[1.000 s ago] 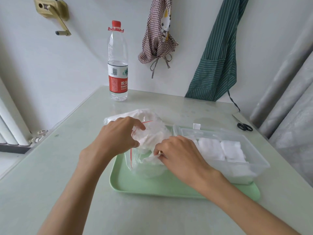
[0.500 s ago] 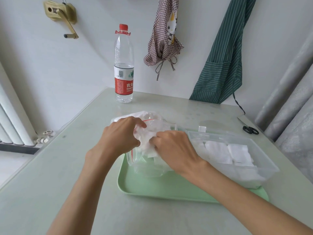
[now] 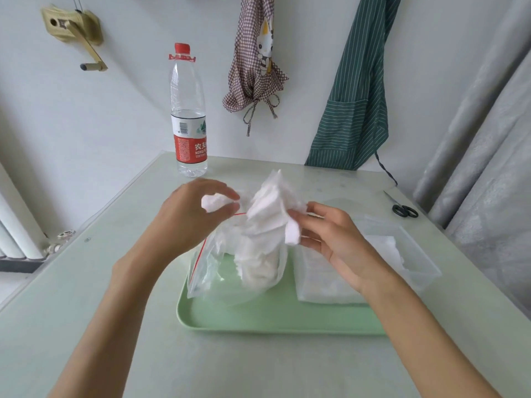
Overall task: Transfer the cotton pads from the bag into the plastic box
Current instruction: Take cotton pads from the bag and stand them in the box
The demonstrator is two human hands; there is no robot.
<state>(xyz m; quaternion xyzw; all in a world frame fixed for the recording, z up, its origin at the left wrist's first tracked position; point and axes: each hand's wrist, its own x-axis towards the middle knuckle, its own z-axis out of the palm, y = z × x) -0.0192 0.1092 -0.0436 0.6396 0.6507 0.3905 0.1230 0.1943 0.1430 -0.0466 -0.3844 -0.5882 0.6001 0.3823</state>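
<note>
On the pale table (image 3: 86, 297), one green tray (image 3: 258, 320) carries one bag (image 3: 212, 265) and one plastic box (image 3: 413, 254). My left hand (image 3: 186, 222) pinches the bag's mouth; my right hand (image 3: 327, 237) pinches a fan of cotton pads (image 3: 270, 208), uncountable, above the bag.

White cotton pads (image 3: 265, 214), red-striped clear bag (image 3: 207, 262), mint green tray (image 3: 258, 317), green striped apron (image 3: 353, 104), brown checked cloth (image 3: 253, 67).

The right hand (image 3: 330, 234) has come out of the bag (image 3: 227, 265) and now lifts a bunch of cotton pads (image 3: 270, 208) above it. The left hand (image 3: 189, 219) has risen too, pinching the bag's top.
</note>
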